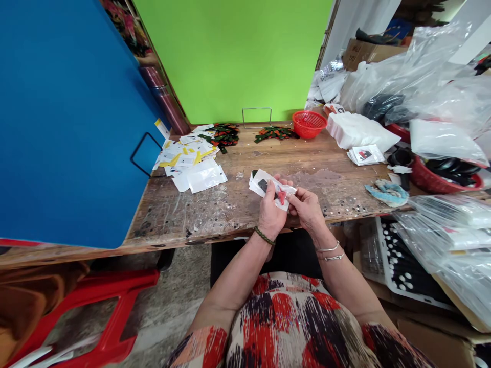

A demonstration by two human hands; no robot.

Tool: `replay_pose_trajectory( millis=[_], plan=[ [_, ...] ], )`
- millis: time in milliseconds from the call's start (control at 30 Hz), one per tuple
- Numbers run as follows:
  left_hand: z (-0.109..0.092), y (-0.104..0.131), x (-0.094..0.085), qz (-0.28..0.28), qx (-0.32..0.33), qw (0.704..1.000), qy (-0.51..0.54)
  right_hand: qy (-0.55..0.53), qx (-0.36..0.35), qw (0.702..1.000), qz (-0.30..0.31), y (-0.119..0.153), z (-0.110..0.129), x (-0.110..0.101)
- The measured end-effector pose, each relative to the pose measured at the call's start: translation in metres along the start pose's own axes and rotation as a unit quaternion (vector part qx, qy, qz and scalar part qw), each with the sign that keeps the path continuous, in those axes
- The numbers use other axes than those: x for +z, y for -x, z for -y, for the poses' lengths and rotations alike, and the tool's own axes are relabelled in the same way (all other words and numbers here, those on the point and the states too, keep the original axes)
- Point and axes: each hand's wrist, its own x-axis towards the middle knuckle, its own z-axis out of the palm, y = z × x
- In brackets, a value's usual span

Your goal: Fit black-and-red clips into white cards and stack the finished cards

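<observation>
Just above the table's front edge, my left hand (271, 205) grips a small clear-and-white plastic bag (264, 177), thumb on top. A dark flat piece and a red piece (282, 197) show through its front. My right hand (308, 207) has its thumb and fingers closed on the right end of the same bag; whether that end is sealed cannot be made out. Left of my hands lie flat white bags (207, 177) and a heap of white and yellow cards (187, 156). Behind are two piles of dark green and orange pieces (224, 135).
A red basket (309, 125) stands at the back by a green panel (238, 56). To the right are a white stack (360, 131), filled packets (366, 154), a blue-white cloth (387, 192) and plastic bags (445, 92). A blue panel (65, 117) borders the left.
</observation>
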Motion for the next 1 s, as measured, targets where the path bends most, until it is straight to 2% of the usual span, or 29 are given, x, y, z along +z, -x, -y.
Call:
replay_pose_trajectory(
  millis=[133,267,433,533,633,700,767,833,1000],
  plan=[
    [-0.002,0.003,-0.001,0.033,-0.008,0.999,-0.013,-0.035,0.012,0.999,-0.019,-0.002,0.001,-0.002],
    [-0.004,0.002,-0.001,0.043,-0.009,0.999,-0.013,-0.057,-0.014,0.997,-0.044,-0.002,0.002,-0.006],
    [-0.007,0.003,-0.005,0.028,-0.019,0.997,-0.062,-0.017,-0.018,1.000,0.013,-0.004,0.008,-0.015],
    [-0.016,0.003,-0.011,0.060,-0.020,0.989,-0.132,-0.004,-0.023,1.000,0.006,-0.006,0.015,-0.021],
    [-0.023,0.000,-0.018,0.052,-0.030,0.979,-0.196,0.023,-0.012,1.000,0.002,-0.009,0.024,-0.027],
    [-0.024,-0.002,-0.021,0.024,-0.030,0.978,-0.206,0.034,0.023,0.999,0.035,-0.010,0.030,-0.031],
    [-0.023,-0.002,-0.022,0.004,-0.018,0.980,-0.198,0.026,0.063,0.993,0.091,-0.012,0.036,-0.035],
    [-0.020,-0.002,-0.021,0.003,-0.015,0.981,-0.194,0.019,0.079,0.988,0.131,-0.014,0.040,-0.040],
    [-0.015,0.000,-0.019,0.019,-0.040,0.977,-0.207,0.072,0.068,0.988,0.116,-0.021,0.042,-0.050]
  ],
)
